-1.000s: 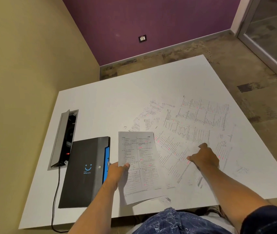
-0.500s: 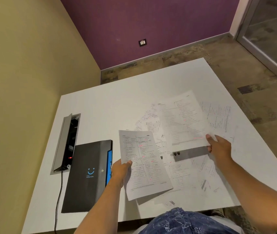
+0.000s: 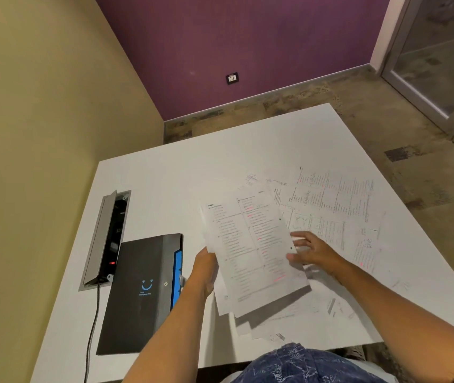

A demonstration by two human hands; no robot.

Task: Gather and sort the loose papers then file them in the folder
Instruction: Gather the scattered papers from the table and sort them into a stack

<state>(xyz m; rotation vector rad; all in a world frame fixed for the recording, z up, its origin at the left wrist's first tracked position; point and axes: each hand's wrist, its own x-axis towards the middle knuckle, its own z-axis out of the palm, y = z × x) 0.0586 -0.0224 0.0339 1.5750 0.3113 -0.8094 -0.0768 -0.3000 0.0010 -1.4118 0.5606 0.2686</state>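
Loose papers [image 3: 330, 214] lie spread across the right half of the white worktop [image 3: 181, 175], overlapping one another at odd angles, printed with small text and marked here and there in pink. A few of them sit in a held stack [image 3: 250, 252] raised above the worktop near its front edge, casting a dark shadow on the sheets below. The left hand [image 3: 205, 269] grips this stack at its left edge, fingers hidden behind the paper. The right hand [image 3: 312, 251] meets the stack at its right edge, thumb on top of the upper sheet and the other fingers spread and fairly straight beside it; motion blur makes it hard to tell whether it pinches the sheet or merely touches it.

To the left of the held stack, a dark folder [image 3: 140, 294] lies flat and closed on the worktop, with a blue smiling mark on its cover and a blue edge along its right side, just beside the left wrist. Further left, a cable hatch [image 3: 107, 239] set into the worktop stands open, a small red light glowing inside, and a black cable [image 3: 93, 327] runs from it toward the front edge.
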